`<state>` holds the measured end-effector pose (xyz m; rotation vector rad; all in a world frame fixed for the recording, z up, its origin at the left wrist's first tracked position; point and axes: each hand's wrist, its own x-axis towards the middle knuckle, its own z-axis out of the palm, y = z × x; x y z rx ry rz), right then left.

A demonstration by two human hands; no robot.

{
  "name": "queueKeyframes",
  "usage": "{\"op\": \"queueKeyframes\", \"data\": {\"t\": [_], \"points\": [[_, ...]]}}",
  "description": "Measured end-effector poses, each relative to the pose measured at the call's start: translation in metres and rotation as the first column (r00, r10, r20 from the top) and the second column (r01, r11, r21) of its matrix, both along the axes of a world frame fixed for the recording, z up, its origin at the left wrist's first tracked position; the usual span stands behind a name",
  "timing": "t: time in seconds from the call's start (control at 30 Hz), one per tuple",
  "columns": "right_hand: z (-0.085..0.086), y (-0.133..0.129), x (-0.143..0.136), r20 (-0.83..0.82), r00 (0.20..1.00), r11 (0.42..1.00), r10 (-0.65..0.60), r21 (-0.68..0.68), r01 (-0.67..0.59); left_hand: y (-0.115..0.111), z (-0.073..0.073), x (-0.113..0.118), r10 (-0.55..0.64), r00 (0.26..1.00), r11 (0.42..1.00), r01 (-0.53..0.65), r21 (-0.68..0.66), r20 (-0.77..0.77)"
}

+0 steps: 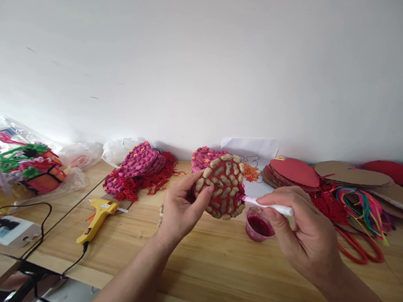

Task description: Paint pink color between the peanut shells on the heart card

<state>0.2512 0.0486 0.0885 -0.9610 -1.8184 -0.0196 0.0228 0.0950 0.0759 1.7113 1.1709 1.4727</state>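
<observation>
A small clear cup (249, 232) of dark red liquid (259, 226) stands on the wooden surface (211, 270), just beneath the brush (276, 208). At far left, a crinkled plastic bag (79, 182) lies around fuzzy, looped coloured shapes (39, 168). The left hand (182, 206) has its fingers closed on a red disc (224, 184) (ridged with tan peanuts), held above the surface; the right hand's (302, 232) fingers pinch the smooth white brush, its pinkish tip at the disc's edge.

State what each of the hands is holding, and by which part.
The left hand grips the peanut-covered red disc by its left edge, thumb on the front; the right hand holds the white brush by its handle.
</observation>
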Motion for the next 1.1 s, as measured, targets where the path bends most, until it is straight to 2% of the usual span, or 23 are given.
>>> {"op": "queueKeyframes", "data": {"t": [0.17, 0.53, 0.8, 0.93, 1.1], "points": [[0.0012, -0.0021, -0.0031, 0.141, 0.99, 0.998, 0.017, 0.05, -0.024, 0.0012, -0.0002, 0.0, 0.02, 1.0, 1.0, -0.02, -0.012, 0.007], [0.0061, -0.002, -0.0017, 0.175, 0.984, 0.996, 0.017, 0.085, -0.032, 0.0017, -0.0002, 0.0002, -0.011, 0.999, 1.0, 0.011, -0.023, 0.035], [0.0052, -0.0031, -0.0008, 0.169, 0.985, 0.996, 0.022, 0.079, -0.036, 0.0028, 0.0011, 0.0001, -0.014, 0.999, 0.999, 0.015, -0.037, 0.044], [0.0051, -0.0032, 0.0001, 0.165, 0.985, 0.998, 0.044, 0.047, -0.053, 0.0026, 0.0049, 0.0011, 0.017, 0.994, 0.997, -0.008, -0.078, 0.111], [0.0013, -0.0002, 0.0056, 0.048, 0.997, 0.998, 0.056, 0.025, -0.058, 0.0039, 0.0075, 0.0012, 0.005, 0.987, 0.993, 0.015, -0.12, 0.162]]}}
